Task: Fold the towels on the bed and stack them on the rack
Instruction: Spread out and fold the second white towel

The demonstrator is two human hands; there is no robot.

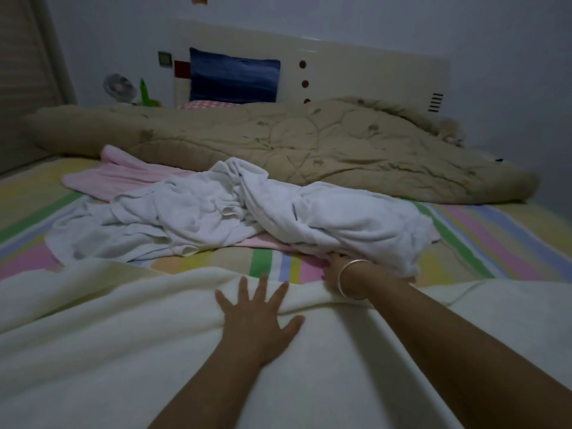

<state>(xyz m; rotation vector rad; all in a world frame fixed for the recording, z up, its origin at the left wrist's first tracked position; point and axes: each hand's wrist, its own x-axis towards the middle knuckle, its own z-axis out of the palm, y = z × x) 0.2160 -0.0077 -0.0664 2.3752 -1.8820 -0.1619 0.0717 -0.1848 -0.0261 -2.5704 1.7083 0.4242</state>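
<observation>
cream towel [123, 335]: pale, soft, unfolded, spread across the near end of the bed, a few long shallow creases, far edge runs wavy across the frame.
left hand [260, 317]: flat on the cream towel near its far edge, fingers straight and spread apart, pressing down.
right hand [334, 270]: reaches past the cream towel's edge to the front of the white pile, fingertips tucked under the cloth; cannot tell if they grip or only touch. metal bracelet [345, 280] on the wrist.
white towels [216, 212]: crumpled heap mid-bed, bunched and twisted, near right end lies over the right wrist.
pink towel [123, 178]: lies flat behind and left of the heap; pink also shows under the heap's front edge, cannot tell if same piece.
edges/room: striped bed sheet [495, 236] bare in a narrow band between cream towel and heap, wider bare strips at left and right sides.
behind: beige quilt [309, 144] rumpled across the whole head end, touching the back of the heap.
further back: blue pillow [233, 77] upright against the headboard [371, 66], small fan [119, 86] and green bottle [144, 92] at left.
light: dim, detail soft.
</observation>
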